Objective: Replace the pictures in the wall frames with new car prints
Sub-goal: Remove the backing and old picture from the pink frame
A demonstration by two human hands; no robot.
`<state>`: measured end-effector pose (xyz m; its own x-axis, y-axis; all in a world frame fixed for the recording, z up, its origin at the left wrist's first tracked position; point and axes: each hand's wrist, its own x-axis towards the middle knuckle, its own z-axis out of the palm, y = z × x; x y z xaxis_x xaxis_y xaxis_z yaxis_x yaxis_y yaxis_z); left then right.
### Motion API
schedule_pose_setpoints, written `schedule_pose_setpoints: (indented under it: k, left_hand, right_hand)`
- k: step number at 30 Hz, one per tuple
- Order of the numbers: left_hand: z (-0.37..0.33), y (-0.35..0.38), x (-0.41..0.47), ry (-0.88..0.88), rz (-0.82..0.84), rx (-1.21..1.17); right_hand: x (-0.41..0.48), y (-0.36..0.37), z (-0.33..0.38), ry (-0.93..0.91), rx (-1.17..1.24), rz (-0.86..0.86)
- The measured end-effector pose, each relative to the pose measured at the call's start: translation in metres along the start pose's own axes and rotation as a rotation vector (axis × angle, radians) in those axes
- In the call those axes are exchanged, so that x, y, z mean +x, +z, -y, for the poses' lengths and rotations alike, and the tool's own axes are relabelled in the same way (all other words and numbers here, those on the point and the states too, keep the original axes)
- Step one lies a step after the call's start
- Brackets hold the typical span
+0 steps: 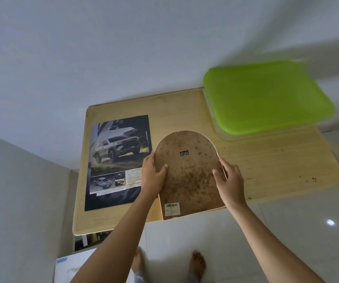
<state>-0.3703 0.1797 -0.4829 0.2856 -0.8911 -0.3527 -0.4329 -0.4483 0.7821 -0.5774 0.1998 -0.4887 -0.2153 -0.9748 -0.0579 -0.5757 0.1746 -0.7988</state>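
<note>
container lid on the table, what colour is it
Bright lime green lid, on a clear container at the table's far right corner; the head view shows it.

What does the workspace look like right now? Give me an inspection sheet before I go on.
Surface: wooden table against the wall, dark specks near its right edge.
Job's things: arched frame lying back side up, stained backing, hanger and barcode label visible; car print flat to its left.
Clutter: clear container with green lid at the far right corner; more prints below the table's near left corner.
Grippers: left hand grips the frame's left edge, right hand its right edge.
Cables: nothing seen.
Surroundings: plain wall, glossy tiled floor, bare feet below.
</note>
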Motion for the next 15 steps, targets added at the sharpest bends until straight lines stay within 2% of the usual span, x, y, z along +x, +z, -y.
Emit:
schedule_pose_setpoints:
  k: [15]
  left_hand:
    - [0.01, 0.003, -0.016, 0.176, -0.023, 0.178]
  right_hand:
    - [0.001, -0.006, -0.007, -0.014, -0.065, 0.028]
